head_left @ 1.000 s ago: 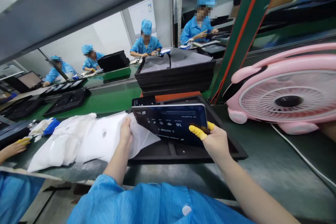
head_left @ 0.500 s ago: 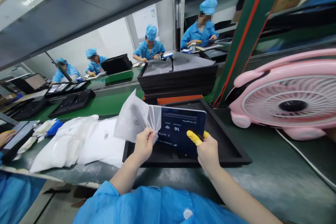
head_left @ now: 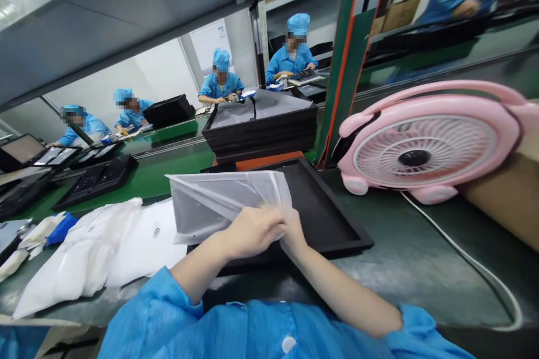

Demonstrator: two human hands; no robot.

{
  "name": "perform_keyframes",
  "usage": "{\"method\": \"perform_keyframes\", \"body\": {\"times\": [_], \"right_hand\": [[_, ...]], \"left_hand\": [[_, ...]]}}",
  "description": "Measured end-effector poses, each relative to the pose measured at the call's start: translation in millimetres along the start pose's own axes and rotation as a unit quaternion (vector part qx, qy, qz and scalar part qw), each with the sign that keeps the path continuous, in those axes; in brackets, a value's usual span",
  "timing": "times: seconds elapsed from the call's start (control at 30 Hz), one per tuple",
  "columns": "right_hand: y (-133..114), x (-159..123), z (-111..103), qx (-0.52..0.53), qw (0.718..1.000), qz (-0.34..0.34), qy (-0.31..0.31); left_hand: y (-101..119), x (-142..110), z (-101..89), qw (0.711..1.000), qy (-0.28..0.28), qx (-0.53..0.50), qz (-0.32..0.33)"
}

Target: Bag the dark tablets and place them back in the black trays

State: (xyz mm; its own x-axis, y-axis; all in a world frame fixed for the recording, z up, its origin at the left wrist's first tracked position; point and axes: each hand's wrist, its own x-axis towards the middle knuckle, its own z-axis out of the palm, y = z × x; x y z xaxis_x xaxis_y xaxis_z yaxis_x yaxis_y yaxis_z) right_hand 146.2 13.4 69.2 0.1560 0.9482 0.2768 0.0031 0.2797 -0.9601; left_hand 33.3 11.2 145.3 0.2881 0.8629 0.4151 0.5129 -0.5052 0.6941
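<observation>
**Both hands gripping the white bag over the black tray**

Your left hand (head_left: 252, 230) and your right hand (head_left: 292, 230) sit close together, touching, and both are closed on the near right corner of a translucent white bag (head_left: 223, 202). The fingers pinch the bag's edge; the film bunches up where you hold it. The bag stretches out to the left and away from you, lifted and held roughly flat, above the near left part of a shallow black tray (head_left: 328, 219) that lies on the tabletop (head_left: 421, 269). What sits inside the bag cannot be made out through the film.

To your left, a loose pile of more white bags (head_left: 96, 252) lies on the tabletop, just beside the tray. Behind the tray stands a stack of black trays (head_left: 261, 132) on an orange base. To your right, a pink fan (head_left: 425, 146) faces you, its white cable (head_left: 463, 258) trailing across the tabletop. Beyond the green belt (head_left: 168, 165), several people in blue coats and caps work at their own stations.
</observation>
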Motion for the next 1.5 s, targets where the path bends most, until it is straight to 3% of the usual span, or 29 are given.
{"method": "perform_keyframes", "body": {"times": [0.1, 0.17, 0.23, 0.3, 0.4, 0.47, 0.53, 0.6, 0.73, 0.83, 0.93, 1.0, 1.1, 1.17, 1.23, 1.27, 1.33, 1.43, 1.5], "right_hand": [[-17.1, 11.2, -15.3, 0.07, 0.997, 0.024, 0.011], [-33.4, 19.9, -26.4, 0.081, 0.996, 0.027, -0.018], [-51.9, 29.6, -37.9, 0.049, 0.996, 0.011, -0.069], [-70.4, 39.0, -49.4, 0.026, 0.993, -0.04, -0.106], [-93.6, 49.2, -64.9, -0.036, 0.965, -0.213, -0.152], [-103.9, 53.7, -74.3, -0.137, 0.911, -0.33, -0.205], [-111.4, 58.7, -85.3, -0.224, 0.853, -0.391, -0.263], [-118.9, 67.1, -99.8, -0.26, 0.834, -0.378, -0.307], [-144.2, 98.3, -129.8, -0.372, 0.842, -0.217, -0.325], [-170.7, 128.5, -136.0, -0.506, 0.804, -0.194, -0.245], [-194.5, 154.3, -125.3, -0.587, 0.758, -0.252, -0.133], [-202.9, 165.3, -111.9, -0.594, 0.746, -0.289, -0.085], [-195.6, 171.8, -82.5, -0.551, 0.769, -0.302, -0.115], [-176.9, 172.8, -57.7, -0.51, 0.791, -0.254, -0.223], [-154.1, 176.2, -33.9, -0.476, 0.793, -0.176, -0.337], [-144.1, 180.0, -24.4, -0.468, 0.793, -0.144, -0.363], [-131.1, 192.9, -12.7, -0.459, 0.82, -0.123, -0.32], [-128.3, 220.1, -9.0, -0.394, 0.898, -0.166, -0.104], [-128.6, 233.9, -7.3, -0.337, 0.923, -0.183, -0.021]], "left_hand": [[8.1, 17.4, -48.1, 0.999, 0.011, 0.027, 0.025], [12.9, 33.6, -77.7, 0.994, -0.011, 0.106, 0.008], [15.6, 45.1, -94.9, 0.987, -0.076, 0.138, -0.026], [14.5, 47.7, -98.1, 0.989, -0.104, 0.094, -0.052], [5.3, 39.1, -87.8, 0.997, -0.007, -0.005, -0.077], [-3.4, 31.6, -79.6, 0.992, 0.064, -0.043, -0.096], [-11.5, 25.9, -73.1, 0.987, 0.102, -0.061, -0.107], [-18.0, 22.5, -67.2, 0.984, 0.116, -0.072, -0.111], [-27.9, 22.1, -49.0, 0.977, 0.133, -0.118, -0.122], [-32.6, 27.2, -27.9, 0.963, 0.156, -0.182, -0.127], [-34.4, 33.3, -4.0, 0.946, 0.174, -0.24, -0.129], [-34.6, 35.4, 11.8, 0.936, 0.189, -0.263, -0.136], [-33.9, 34.2, 33.5, 0.937, 0.183, -0.261, -0.143], [-33.6, 32.2, 45.9, 0.946, 0.163, -0.244, -0.14], [-34.6, 31.5, 56.5, 0.948, 0.151, -0.239, -0.145], [-36.1, 32.2, 61.4, 0.946, 0.151, -0.241, -0.156], [-41.6, 35.3, 71.8, 0.939, 0.155, -0.241, -0.19], [-53.8, 41.0, 90.3, 0.931, 0.136, -0.223, -0.255], [-60.5, 41.4, 101.4, 0.927, 0.087, -0.205, -0.302]]}}
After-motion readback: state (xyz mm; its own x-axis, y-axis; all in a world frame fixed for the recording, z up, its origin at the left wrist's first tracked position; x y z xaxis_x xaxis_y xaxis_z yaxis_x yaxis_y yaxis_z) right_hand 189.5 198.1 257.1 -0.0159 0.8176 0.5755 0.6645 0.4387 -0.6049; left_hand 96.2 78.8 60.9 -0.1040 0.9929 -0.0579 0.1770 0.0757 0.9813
